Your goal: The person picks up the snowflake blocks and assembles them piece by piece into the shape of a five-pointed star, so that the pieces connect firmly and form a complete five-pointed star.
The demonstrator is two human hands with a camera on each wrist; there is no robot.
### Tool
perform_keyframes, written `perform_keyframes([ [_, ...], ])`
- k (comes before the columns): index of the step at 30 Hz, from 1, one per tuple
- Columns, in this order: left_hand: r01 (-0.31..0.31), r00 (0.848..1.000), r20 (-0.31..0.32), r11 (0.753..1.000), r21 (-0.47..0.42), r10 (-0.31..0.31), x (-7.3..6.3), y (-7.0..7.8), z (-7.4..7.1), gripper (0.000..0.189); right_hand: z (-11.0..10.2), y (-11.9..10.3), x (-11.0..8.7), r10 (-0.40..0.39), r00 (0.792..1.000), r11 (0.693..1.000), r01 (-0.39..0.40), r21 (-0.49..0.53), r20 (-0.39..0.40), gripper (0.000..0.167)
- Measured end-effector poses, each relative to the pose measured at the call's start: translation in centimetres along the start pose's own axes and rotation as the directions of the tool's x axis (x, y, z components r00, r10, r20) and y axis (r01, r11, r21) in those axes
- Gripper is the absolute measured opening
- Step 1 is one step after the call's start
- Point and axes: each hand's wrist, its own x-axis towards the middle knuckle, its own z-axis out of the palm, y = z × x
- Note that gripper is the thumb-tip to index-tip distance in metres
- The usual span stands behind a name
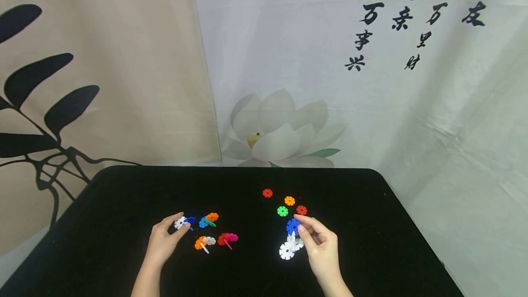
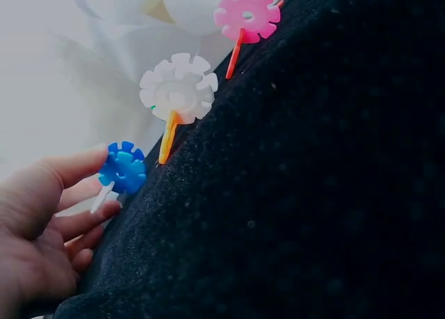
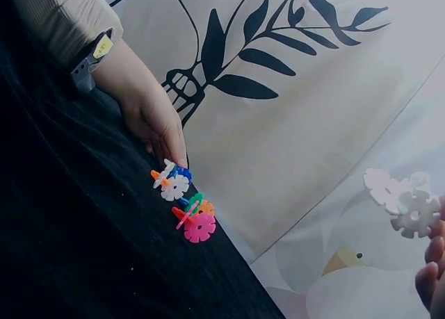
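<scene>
On the left of the black table (image 1: 255,272), the left hand (image 1: 163,240) has the white-blue cluster (image 1: 180,222) between thumb and index, gap only as wide as the part; the other fingers curl loosely behind. On the right, the right hand (image 1: 323,247) pinches the blue disc (image 1: 293,227) between thumb and index, near its edge. The white cluster (image 1: 286,251) sits right under it, by the thumb.

Three more clusters lie near the left hand: orange-blue-green (image 1: 212,217), orange-white (image 1: 200,243), red-pink (image 1: 223,239). Four loose discs past the right hand: two red (image 1: 267,193) (image 1: 302,210), one orange (image 1: 290,200), one green (image 1: 282,211).

Handling, my read: thin notched plastic, very light, stiff, a bit slick. Unlikely to break, but joints look like plain slot fits, so a sideways twist could pop a disc out. Best hold: fingertips on the flat faces or rim of one disc, notches left free. On clusters, grip close to the joint.

Hard to see: the thumb covers part of the white cluster, and the right wrist view crops that hand at the frame edge, with no blue disc showing. Can't tell if blue and white are joined, or if the white one is off the table. Left cluster's joint is also partly behind fingers.
</scene>
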Motion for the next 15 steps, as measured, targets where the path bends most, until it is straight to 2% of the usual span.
perform_keyframes([
  [4,0.003,1.000,-0.001,1.000,-0.008,-0.003,0.0,0.2,0.1,0.056,0.0,0.0,0.1,-0.005,1.000,1.000,0.005,0.003,0.009,0.022],
  [10,-0.024,0.997,-0.071,0.999,-0.038,0.021,-0.1,0.4,0.3,0.051,0.1,-0.2,0.0,0.005,1.000,1.000,-0.005,0.006,0.017,0.021],
  [15,-0.033,0.994,-0.105,0.989,-0.147,0.017,-0.5,1.4,0.2,0.050,0.2,-0.4,-0.2,-0.017,0.999,1.000,0.017,0.010,0.028,0.021],
])
